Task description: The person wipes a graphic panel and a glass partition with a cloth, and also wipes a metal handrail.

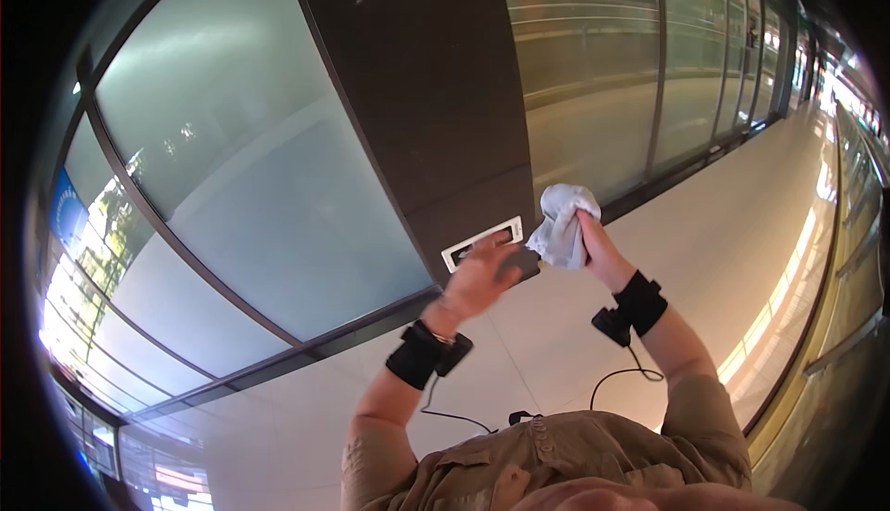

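My right hand (599, 247) grips a bunched, pale grey cloth (564, 227) near the lower right edge of a dark wall panel (424, 66). Over a white-framed plate (481, 243), low on that panel, is my left hand (481, 274), its fingers apart and slightly blurred. Part of the plate is hidden behind these fingers. The left hand holds nothing that I can see; whether it touches the plate, I cannot tell. Both wrists wear black straps with small dark boxes and cables.
Large glass panels (278, 184) in dark frames stand left of the dark panel, and more glass panels (591, 80) run off to the right. Pale floor tiles (480, 351) lie below. At the far right, a railing (845, 260) follows the walkway.
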